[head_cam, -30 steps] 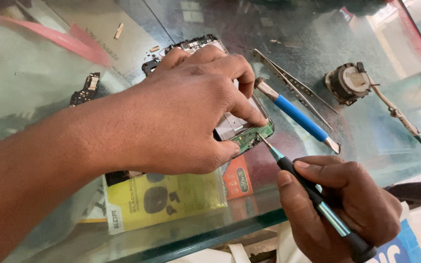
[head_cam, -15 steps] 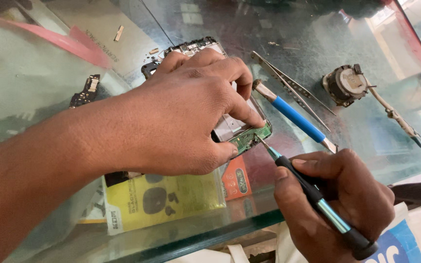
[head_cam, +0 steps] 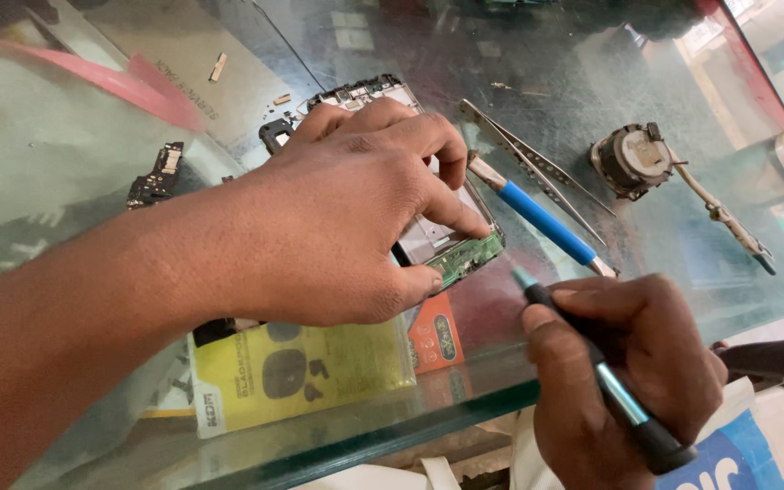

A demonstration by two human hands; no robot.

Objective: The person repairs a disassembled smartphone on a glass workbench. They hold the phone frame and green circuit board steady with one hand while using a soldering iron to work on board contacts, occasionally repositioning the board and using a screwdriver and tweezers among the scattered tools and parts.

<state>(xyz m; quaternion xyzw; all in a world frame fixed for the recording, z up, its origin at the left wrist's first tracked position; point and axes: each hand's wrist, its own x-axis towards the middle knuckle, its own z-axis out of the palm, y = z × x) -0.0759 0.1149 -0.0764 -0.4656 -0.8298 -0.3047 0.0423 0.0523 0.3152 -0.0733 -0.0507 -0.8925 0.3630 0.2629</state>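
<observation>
Yellow packet (head_cam: 306,372), orange packet (head_cam: 435,333) (under glass)

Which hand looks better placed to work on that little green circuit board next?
Probably the right hand: it holds the screwdriver, tip near the green board. The left hand is pinning the opened phone.

The left hand (head_cam: 347,218) hides most of the opened phone (head_cam: 446,245).

Opened phone (head_cam: 451,238) lay flat on the glass, mid-scene, back cover off, long axis running far-left to near-right. Bare metal frame and connectors showed at the far end, a small green circuit board at the near-right corner. Thin teal-and-black screwdriver (head_cam: 596,367) sat near-right, angled, tip just off that board.
</observation>
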